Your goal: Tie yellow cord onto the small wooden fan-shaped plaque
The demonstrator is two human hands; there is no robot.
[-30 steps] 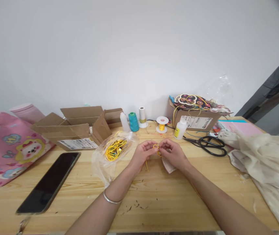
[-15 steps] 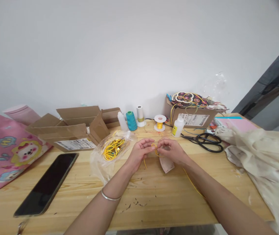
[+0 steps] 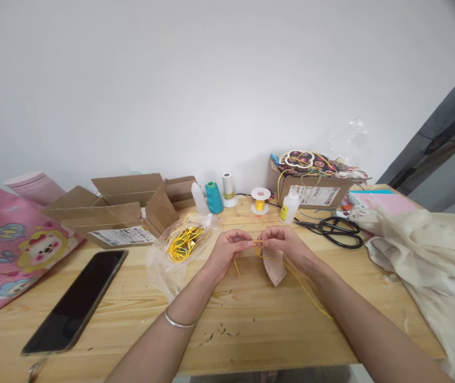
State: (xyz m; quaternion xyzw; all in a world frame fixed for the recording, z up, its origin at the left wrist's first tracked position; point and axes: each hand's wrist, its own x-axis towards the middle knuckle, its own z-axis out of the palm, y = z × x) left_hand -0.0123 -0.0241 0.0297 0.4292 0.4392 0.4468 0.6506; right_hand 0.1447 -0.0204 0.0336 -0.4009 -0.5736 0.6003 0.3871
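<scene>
Grip pinched closed on yellow cord, L hand & R hand, 1 beige pc by R hand

A phone lies near a pink bag; an open box stands beyond it. Scissors lie near a cloth; a teal cone stands near the wall.

The right hand hides the upper end of a pale piece; yellow cord between the fingers and the left hand proves too fine to trace. Far left, a pink bag is cropped.
</scene>
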